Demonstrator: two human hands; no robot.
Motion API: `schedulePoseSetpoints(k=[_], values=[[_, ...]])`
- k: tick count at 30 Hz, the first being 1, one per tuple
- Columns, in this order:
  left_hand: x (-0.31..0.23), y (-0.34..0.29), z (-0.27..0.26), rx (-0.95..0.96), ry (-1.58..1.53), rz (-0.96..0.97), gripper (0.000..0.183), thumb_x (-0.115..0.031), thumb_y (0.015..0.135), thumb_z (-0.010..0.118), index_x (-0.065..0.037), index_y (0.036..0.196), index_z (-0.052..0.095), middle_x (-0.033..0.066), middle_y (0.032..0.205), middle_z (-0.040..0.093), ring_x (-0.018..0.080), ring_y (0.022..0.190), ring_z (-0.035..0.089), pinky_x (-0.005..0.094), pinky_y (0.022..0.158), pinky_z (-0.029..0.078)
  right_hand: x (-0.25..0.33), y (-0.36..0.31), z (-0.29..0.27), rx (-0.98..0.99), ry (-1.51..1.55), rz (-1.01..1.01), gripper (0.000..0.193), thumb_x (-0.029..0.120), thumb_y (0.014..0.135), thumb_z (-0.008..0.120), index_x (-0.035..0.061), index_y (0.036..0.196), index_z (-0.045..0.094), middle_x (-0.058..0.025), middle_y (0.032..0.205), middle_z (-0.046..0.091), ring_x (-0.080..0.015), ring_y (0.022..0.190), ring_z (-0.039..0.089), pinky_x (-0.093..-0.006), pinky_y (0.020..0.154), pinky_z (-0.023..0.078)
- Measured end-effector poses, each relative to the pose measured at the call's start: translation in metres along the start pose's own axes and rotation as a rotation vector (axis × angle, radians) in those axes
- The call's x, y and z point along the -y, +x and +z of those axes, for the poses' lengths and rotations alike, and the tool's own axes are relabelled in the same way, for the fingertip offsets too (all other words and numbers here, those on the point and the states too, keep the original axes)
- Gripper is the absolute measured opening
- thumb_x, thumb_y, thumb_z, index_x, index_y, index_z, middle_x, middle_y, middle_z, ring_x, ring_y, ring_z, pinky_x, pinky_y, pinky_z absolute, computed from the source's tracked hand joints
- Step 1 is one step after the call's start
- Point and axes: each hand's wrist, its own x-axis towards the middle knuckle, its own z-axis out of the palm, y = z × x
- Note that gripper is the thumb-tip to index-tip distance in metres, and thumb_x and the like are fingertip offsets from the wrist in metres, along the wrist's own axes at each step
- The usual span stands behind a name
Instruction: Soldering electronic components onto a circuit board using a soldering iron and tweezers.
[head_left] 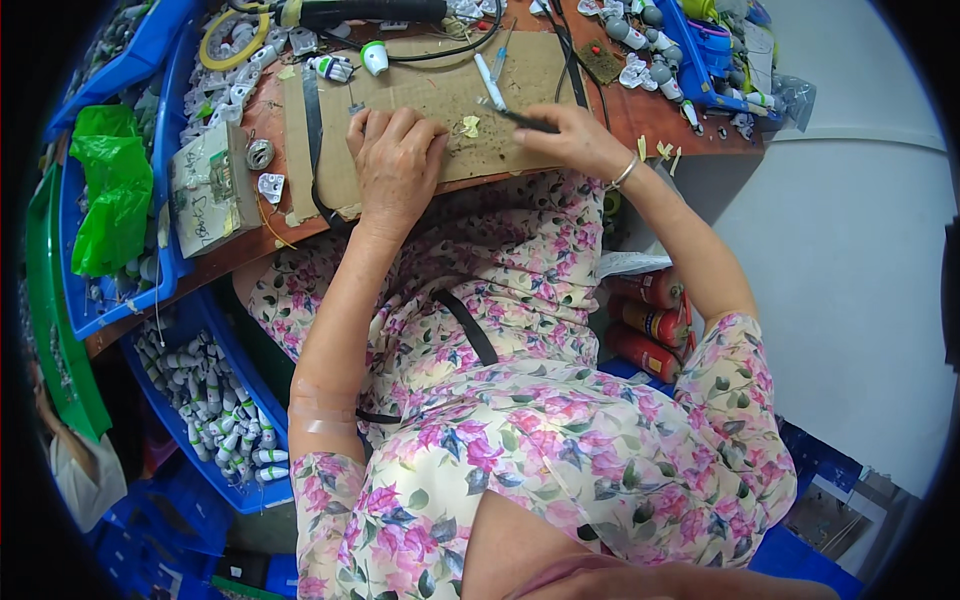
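Note:
My left hand is over the left part of the cardboard sheet, its fingers curled down. A small grey piece shows at its fingertips; what lies under the fingers is hidden. My right hand grips a slim dark tool like tweezers, its pale tip pointing left and away from me. Just beyond that tip lies a white pen-like stick, with a blue-and-clear thin tool beside it. A crumpled yellow scrap sits between my hands. Farther off stands a white-and-green bulb-shaped housing.
Blue bins of parts line the left, one with a green plastic bag. A block-shaped box and a solder wire coil flank the cardboard. Another blue bin stands far right. Red cylinders are below the table.

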Motion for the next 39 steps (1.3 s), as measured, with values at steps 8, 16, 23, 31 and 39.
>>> schedulePoseSetpoints(k=[8, 16, 23, 31, 39], values=[[-0.003, 0.000, -0.003, -0.006, -0.015, 0.011, 0.007, -0.015, 0.080, 0.072, -0.014, 0.084, 0.067, 0.0017, 0.085, 0.057, 0.0233, 0.090, 0.054, 0.0409, 0.099, 0.033, -0.096, -0.030, -0.002, -0.909, -0.231, -0.012, 0.041, 0.039, 0.094, 0.062, 0.0047, 0.116, 0.062, -0.0128, 0.104, 0.063, -0.0266, 0.091, 0.062, -0.0374, 0.079, 0.048], [-0.005, 0.007, 0.006, -0.032, 0.016, 0.027, 0.007, -0.015, 0.080, 0.072, -0.013, 0.083, 0.066, 0.0027, 0.085, 0.057, 0.0245, 0.091, 0.054, 0.0412, 0.098, 0.034, -0.090, -0.022, -0.012, -1.230, -0.862, -0.048, 0.042, 0.037, 0.089, 0.067, 0.0088, 0.119, 0.061, -0.0116, 0.122, 0.059, -0.0314, 0.115, 0.054, -0.0455, 0.091, 0.043], [0.013, 0.005, -0.006, -0.004, 0.099, 0.019, 0.008, -0.014, 0.075, 0.070, -0.012, 0.079, 0.064, 0.0055, 0.082, 0.059, 0.0268, 0.087, 0.056, 0.0438, 0.091, 0.038, 0.031, 0.048, 0.038, -0.666, -0.254, -0.648, 0.015, 0.011, 0.086, 0.065, 0.0073, 0.100, 0.069, -0.0120, 0.096, 0.063, -0.0332, 0.096, 0.058, -0.0432, 0.084, 0.045], [0.000, -0.004, 0.095, -0.254, 0.036, 0.075, 0.007, -0.019, 0.066, 0.064, -0.014, 0.067, 0.060, 0.0066, 0.079, 0.056, 0.0292, 0.090, 0.056, 0.0564, 0.099, 0.037, -0.044, 0.050, 0.047, -0.526, -0.159, -0.530, 0.015, 0.013, 0.097, 0.057, -0.0008, 0.096, 0.062, -0.0156, 0.090, 0.057, -0.0320, 0.088, 0.055, -0.0406, 0.078, 0.043], [0.008, -0.009, 0.064, -0.221, 0.011, -0.007, 0.017, -0.027, 0.072, 0.073, -0.012, 0.067, 0.066, 0.0054, 0.080, 0.058, 0.0300, 0.096, 0.055, 0.0609, 0.110, 0.025, -0.026, 0.068, 0.065, -0.478, -0.047, -0.526, 0.026, 0.020, 0.100, 0.056, -0.0038, 0.091, 0.054, -0.0147, 0.086, 0.052, -0.0328, 0.084, 0.050, -0.0433, 0.079, 0.039]])
